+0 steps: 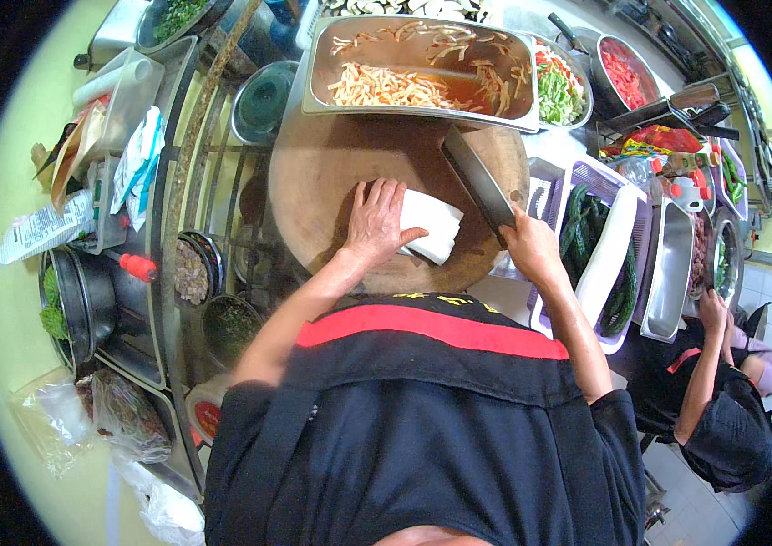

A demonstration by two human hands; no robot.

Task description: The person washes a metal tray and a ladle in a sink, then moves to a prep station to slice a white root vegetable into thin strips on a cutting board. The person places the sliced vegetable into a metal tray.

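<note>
On a round wooden chopping block (331,184), pieces of a peeled white vegetable, perhaps daikon, (432,222) lie together. My left hand (379,222) presses flat on their left side, fingers spread and thumb over the near part. A cleaver (478,179) is gripped in my right hand (529,242), its blade angled up and to the left, to the right of the white pieces and apart from them. Across the far edge of the block stands a rectangular steel pan (420,119) with pale, sauced strips inside.
To the right is a lilac basket (642,273) with dark green cucumbers (621,300) and a long white radish (608,239). Beyond it are an empty-looking steel pan (666,273) and a co-worker (714,403). Bowls of cut vegetables (557,95) stand at the back right; a metal rack (222,177) borders the left.
</note>
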